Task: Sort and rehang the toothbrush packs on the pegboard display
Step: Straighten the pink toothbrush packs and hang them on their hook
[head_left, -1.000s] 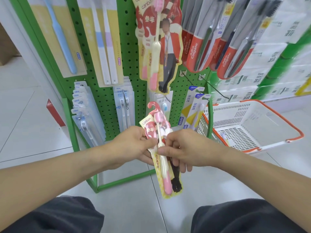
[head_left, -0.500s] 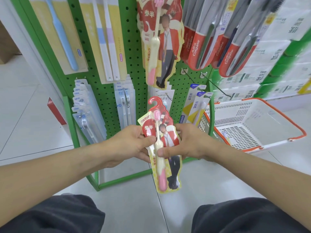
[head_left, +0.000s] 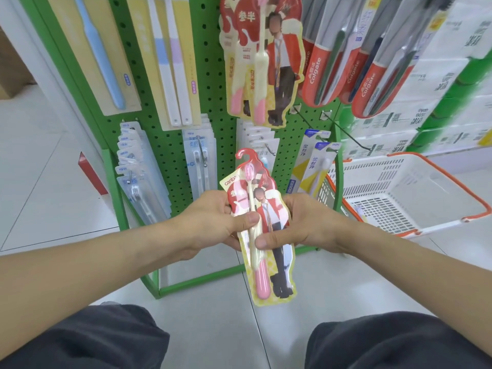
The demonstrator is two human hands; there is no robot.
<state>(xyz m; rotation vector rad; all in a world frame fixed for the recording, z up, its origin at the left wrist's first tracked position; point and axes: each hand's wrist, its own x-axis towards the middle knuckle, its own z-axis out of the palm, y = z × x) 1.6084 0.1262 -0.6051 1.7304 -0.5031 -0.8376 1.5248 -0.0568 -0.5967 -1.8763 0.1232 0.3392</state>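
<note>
In front of the green pegboard [head_left: 170, 145], low at its middle, one red-and-yellow toothbrush pack [head_left: 262, 235] with a pink-handled brush and a hook-shaped top is gripped by the left hand [head_left: 213, 222] and the right hand [head_left: 300, 225], thumbs pressed on its face. Matching packs [head_left: 263, 62] are hung above it. To the pegboard's right, a white basket [head_left: 404, 193] with orange rim is seen; its contents cannot be told.

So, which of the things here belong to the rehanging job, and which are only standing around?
Belong to the job:
- red toothbrush pack, held by left hand and right hand
- matching packs hanging above
- green pegboard
- bare hook

Only standing around:
- white basket
- stacked boxes
- floor
</note>
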